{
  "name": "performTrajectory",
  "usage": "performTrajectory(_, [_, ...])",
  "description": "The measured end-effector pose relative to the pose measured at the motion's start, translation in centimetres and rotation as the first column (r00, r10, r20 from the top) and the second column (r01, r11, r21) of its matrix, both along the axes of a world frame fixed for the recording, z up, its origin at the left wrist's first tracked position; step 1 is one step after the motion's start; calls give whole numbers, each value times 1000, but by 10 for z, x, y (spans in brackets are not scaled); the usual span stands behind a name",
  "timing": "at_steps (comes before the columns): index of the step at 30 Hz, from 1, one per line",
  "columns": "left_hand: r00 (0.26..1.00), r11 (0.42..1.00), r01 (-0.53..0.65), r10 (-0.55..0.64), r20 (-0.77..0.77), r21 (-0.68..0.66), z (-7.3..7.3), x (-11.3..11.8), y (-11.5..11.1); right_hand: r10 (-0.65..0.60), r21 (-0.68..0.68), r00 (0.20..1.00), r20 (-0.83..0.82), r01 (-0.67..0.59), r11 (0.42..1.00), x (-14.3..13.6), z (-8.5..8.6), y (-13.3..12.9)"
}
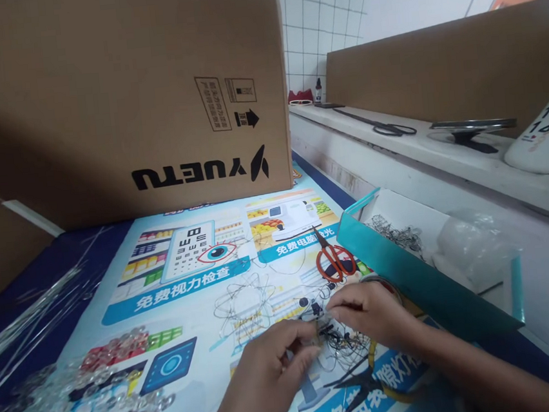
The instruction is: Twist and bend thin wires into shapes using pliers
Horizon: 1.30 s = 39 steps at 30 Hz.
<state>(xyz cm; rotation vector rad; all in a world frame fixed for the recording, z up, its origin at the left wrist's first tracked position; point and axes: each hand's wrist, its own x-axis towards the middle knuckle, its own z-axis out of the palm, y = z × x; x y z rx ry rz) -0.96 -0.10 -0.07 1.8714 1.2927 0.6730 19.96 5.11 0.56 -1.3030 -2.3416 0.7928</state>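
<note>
My left hand (274,358) is closed, thumb and fingers pinched around something too small to name. Close beside it, my right hand (369,307) also pinches, and what sits between its fingertips cannot be made out. Below the fingertips lies a tangle of dark thin wires (343,345) with small black pieces. A pair of pliers with yellow handles (367,383) rests nearer to me. Beyond my right hand are scissors with red handles (335,261), their blades pointing away. Loops of thin wire (245,303) spread out to the left of the hands.
Clear beads (36,410) lie in a heap at the lower left. A teal box (432,281) at the right holds tangled wire and a plastic bag. A large cardboard box (162,100) stands at the back. Black scissors (388,128) lie on the white ledge (424,146).
</note>
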Motion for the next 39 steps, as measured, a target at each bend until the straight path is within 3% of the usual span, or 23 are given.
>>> performTrajectory(3, [991, 993, -82, 90, 96, -79, -3, 6, -1, -17, 80, 997, 77, 10, 997, -5, 1, -7])
performTrajectory(7, [991, 997, -80, 82, 106, -24, -4, 10, 1, 60, 145, 983, 174, -85, 986, -7, 4, -15])
performTrajectory(11, [994, 998, -56, 55, 89, 7, -1, 13, 1, 136, 113, 985, 101, -147, 983, -11, 7, -20])
performTrajectory(16, [990, 993, -98, 104, 97, -67, -4, 16, -1, 105, 64, 991, -87, -100, 993, -16, 8, -25])
performTrajectory(19, [960, 960, -139, 191, 206, -243, -7, 18, 0, 39, -5, 976, -214, -41, 999, -19, 6, -25])
performTrajectory(23, [862, 875, -101, 315, 398, -473, -12, 17, 4, -90, -243, 933, -349, 3, 970, -23, 4, -27])
performTrajectory(28, [848, 855, -71, 323, 420, -513, -14, 15, 2, -170, -377, 875, -454, -15, 926, -28, -1, -32])
performTrajectory(33, [827, 882, -72, 314, 466, -466, -11, 14, 1, -249, -496, 833, -493, -34, 868, -31, -8, -33])
performTrajectory(39, [811, 868, -66, 334, 480, -493, -3, 3, -4, -219, -513, 833, -508, -89, 854, -39, -9, -34])
